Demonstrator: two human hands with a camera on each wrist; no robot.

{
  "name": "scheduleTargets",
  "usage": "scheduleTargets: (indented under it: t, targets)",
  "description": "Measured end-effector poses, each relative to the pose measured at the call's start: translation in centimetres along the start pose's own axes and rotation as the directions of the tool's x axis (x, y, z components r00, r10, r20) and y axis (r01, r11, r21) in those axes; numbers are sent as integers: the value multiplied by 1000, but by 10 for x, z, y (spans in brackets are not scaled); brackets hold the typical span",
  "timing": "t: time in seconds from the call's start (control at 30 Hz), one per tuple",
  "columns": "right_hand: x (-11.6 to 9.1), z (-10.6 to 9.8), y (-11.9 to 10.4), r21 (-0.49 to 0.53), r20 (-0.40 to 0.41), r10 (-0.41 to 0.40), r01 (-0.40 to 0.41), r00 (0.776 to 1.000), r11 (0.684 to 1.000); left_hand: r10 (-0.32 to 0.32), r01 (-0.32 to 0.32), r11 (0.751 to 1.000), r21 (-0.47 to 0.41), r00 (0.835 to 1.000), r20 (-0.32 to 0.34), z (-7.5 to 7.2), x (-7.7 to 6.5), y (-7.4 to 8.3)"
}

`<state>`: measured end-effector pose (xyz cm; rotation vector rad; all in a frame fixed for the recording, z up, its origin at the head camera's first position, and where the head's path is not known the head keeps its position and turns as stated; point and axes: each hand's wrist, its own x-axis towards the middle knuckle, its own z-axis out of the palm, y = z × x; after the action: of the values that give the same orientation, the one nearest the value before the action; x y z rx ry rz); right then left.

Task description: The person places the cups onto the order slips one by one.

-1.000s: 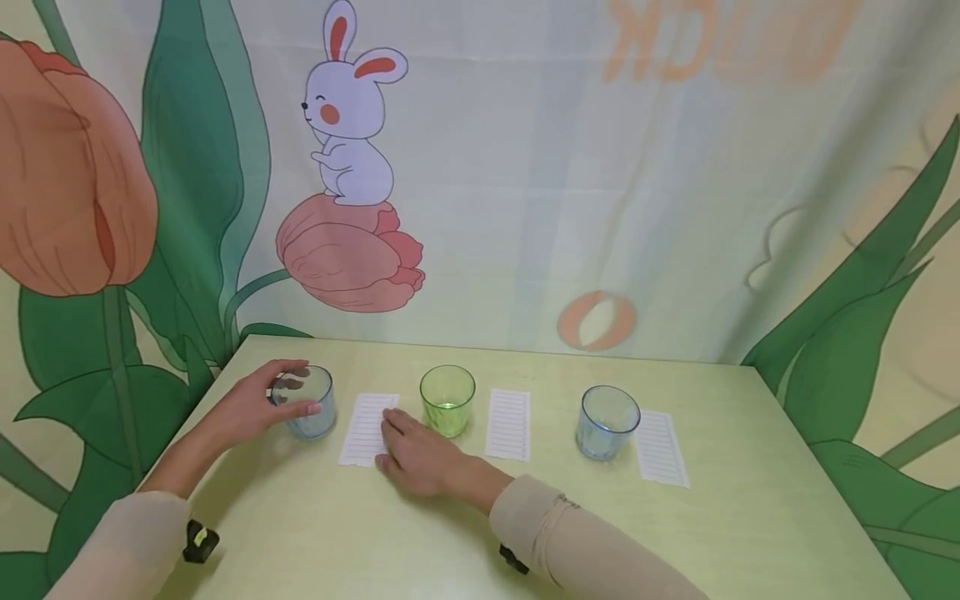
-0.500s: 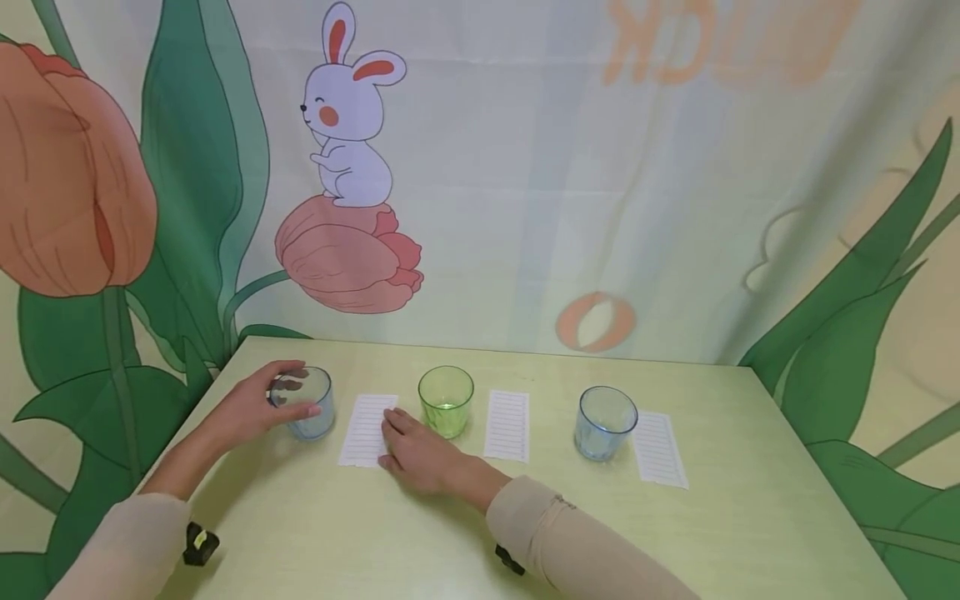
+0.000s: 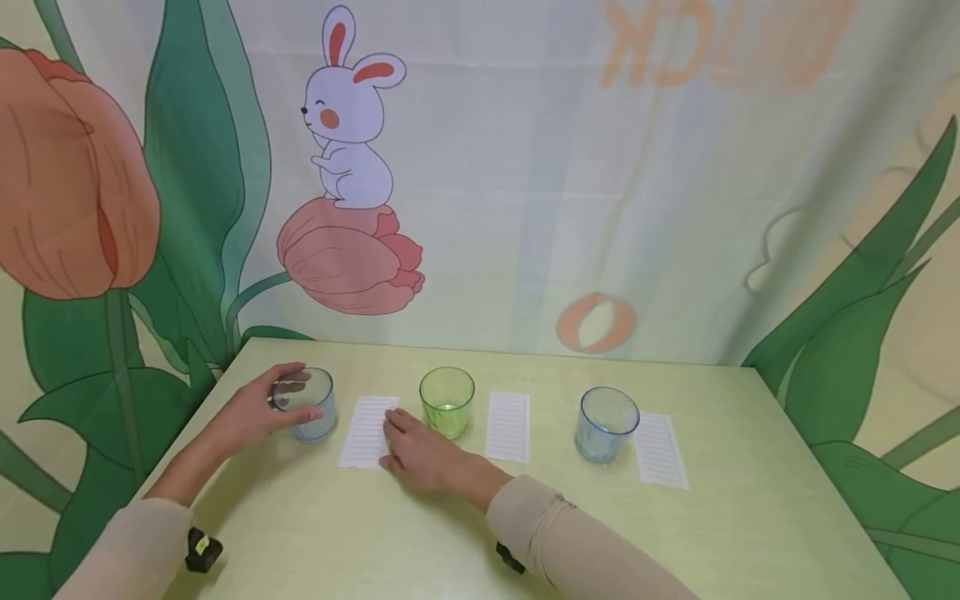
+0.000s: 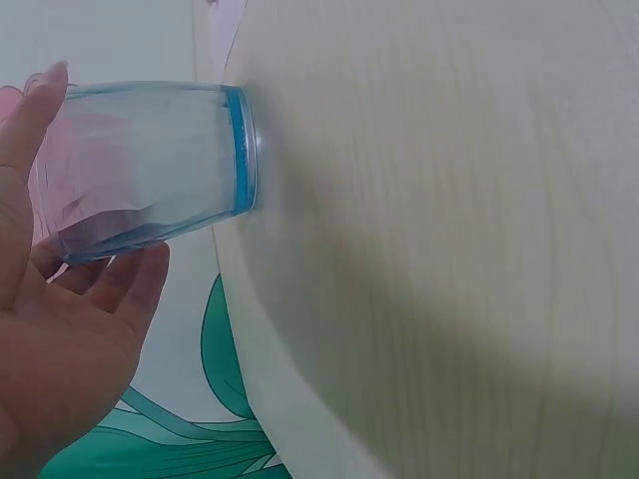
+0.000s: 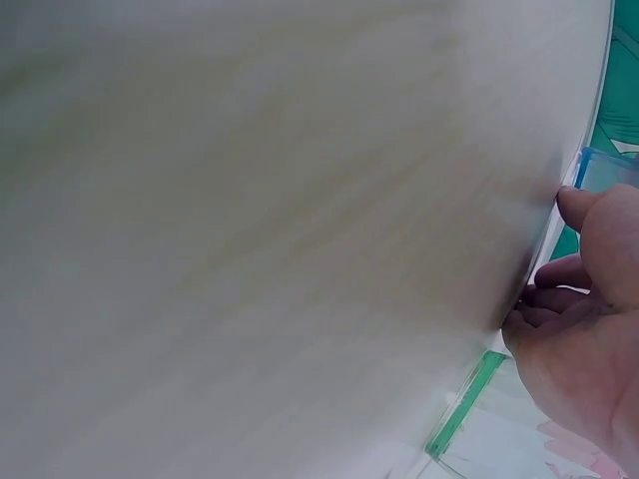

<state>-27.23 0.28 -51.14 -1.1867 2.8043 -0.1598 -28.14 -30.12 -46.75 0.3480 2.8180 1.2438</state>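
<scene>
In the head view, my left hand [image 3: 258, 408] spans a clear blue-tinted drinking glass [image 3: 315, 425] standing at the table's left. Thumb and fingers lie on opposite sides of this glass [image 4: 160, 150], close to its rim, in the left wrist view; its blue base is at the tabletop. Just to the right lies a white ruled paper strip [image 3: 362, 433]. My right hand [image 3: 423, 454] rests with its fingertips on the strip's right edge. Close beyond that hand stands a green glass [image 3: 447, 408], whose green base [image 5: 467, 404] shows in the right wrist view.
A second ruled paper strip [image 3: 508, 427] lies right of the green glass. Farther right, another blue glass [image 3: 606, 429] stands against a third strip [image 3: 662, 450]. Behind the pale table [image 3: 712, 533] hangs a printed curtain [image 3: 495, 208] with tulips and a rabbit.
</scene>
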Motion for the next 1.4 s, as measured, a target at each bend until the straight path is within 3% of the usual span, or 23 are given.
scheduleTargets:
  t: [0.23, 0.33, 0.6, 0.97, 1.4]
  targets:
    - [0, -1, -1, 19, 3, -6, 6, 1000, 1000, 43, -41, 998, 58, 998, -38, 2, -2, 5]
    - [-1, -1, -2, 10, -5, -10, 10, 1000, 1000, 69, -67, 997, 45, 997, -43, 7, -1, 15]
    - [-1, 1, 2, 45, -39, 9, -7, 999, 999, 138, -138, 990, 20, 990, 20, 24, 8, 47]
    - [-3, 4, 1, 10, -24, 14, -14, 1000, 1000, 98, -98, 995, 0, 994, 52, 43, 30, 47]
    - [-1, 1, 1, -6, -36, -2, 2, 999, 1000, 59, -61, 998, 24, 995, 78, 48, 33, 50]
